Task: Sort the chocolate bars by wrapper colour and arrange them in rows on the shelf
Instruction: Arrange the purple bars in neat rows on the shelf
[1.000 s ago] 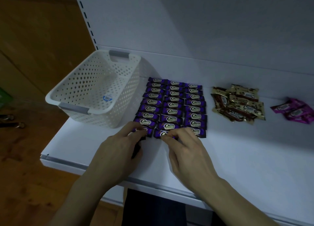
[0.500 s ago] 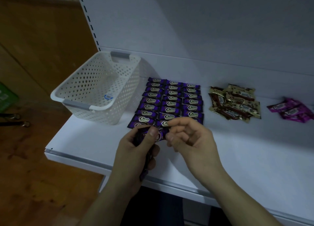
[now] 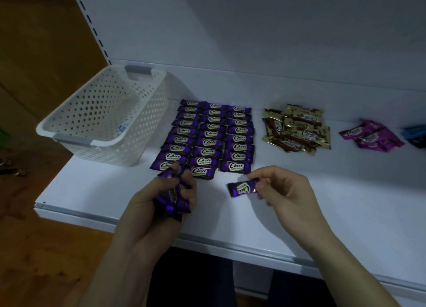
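Note:
Purple chocolate bars lie in three neat columns on the white shelf. My left hand grips a bunch of purple bars just in front of the left column. My right hand pinches a single purple bar by its right end, holding it just in front of the right column. Loose heaps of gold bars, pink bars and blue bars lie further right on the shelf.
A white perforated basket stands at the shelf's left end, next to the purple columns. The shelf's front edge runs below my hands. A white back panel rises behind; wooden floor lies at the left.
My hands lifted from the front row and came apart. The right hand drew one purple bar out of the left hand's bunch and carried it rightward.

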The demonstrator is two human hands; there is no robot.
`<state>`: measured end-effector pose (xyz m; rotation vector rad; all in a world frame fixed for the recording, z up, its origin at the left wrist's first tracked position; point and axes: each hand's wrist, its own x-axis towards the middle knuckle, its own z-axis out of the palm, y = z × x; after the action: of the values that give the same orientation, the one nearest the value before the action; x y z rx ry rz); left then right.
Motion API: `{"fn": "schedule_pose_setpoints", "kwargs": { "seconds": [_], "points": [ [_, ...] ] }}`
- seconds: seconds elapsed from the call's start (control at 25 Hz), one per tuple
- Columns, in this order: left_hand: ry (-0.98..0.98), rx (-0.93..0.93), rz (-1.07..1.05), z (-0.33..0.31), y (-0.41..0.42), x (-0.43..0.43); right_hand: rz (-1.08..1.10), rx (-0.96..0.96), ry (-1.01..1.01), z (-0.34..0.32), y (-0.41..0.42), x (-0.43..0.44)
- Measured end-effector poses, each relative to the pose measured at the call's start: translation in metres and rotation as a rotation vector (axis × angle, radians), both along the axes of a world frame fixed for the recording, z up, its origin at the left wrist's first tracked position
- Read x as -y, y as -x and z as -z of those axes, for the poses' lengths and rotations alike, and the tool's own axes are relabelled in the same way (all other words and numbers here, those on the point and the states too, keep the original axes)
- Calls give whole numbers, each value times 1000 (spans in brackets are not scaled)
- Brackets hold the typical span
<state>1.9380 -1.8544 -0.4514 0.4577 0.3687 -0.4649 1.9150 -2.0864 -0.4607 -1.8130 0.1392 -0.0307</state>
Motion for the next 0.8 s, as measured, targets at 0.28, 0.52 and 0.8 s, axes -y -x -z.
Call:
{"fn": "schedule_pose_setpoints", "kwargs": {
  "seconds": [0.28, 0.52, 0.8],
  "points": [
    [33, -76, -89, -11, 8, 13, 59, 271, 589, 17, -5, 0],
    [-218, -77, -87, -11, 15, 18, -40, 269, 751, 31, 10, -24],
    [-360, -4, -61, -4, 19, 14, 15, 450, 823, 44, -5, -23]
  ]
}}
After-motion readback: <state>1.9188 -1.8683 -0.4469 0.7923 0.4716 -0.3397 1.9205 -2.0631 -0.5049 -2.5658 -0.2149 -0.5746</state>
